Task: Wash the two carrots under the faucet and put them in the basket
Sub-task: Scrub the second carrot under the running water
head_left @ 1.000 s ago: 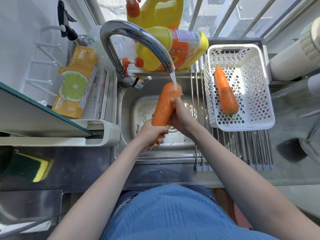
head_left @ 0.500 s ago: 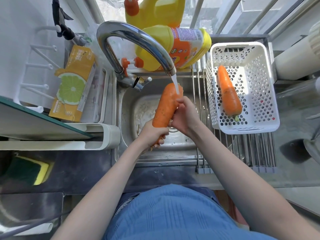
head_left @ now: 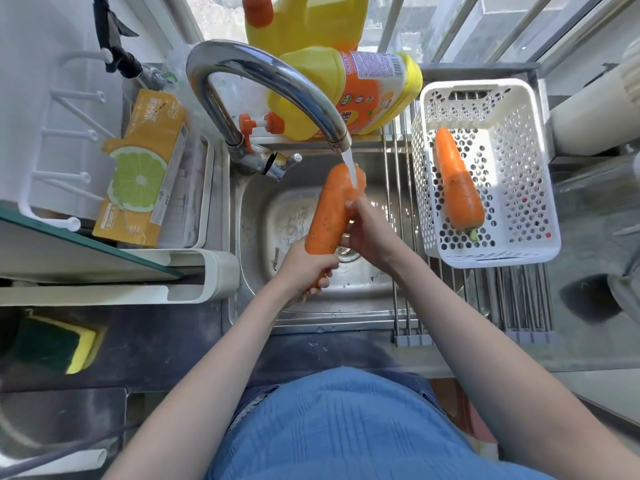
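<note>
Over steel sink by sunlit window, dark countertop around

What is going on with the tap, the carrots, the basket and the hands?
Faucet: running.
Held carrot: under the stream, over the sink.
Other carrot: lying in the basket.
Basket: holds one carrot.
Left hand: grips held carrot's thin end.
Right hand: rubs its side.

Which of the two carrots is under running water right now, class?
The carrot over the sink, held by the left hand and rubbed by the right hand; the other carrot lies untouched in the white basket.
</note>
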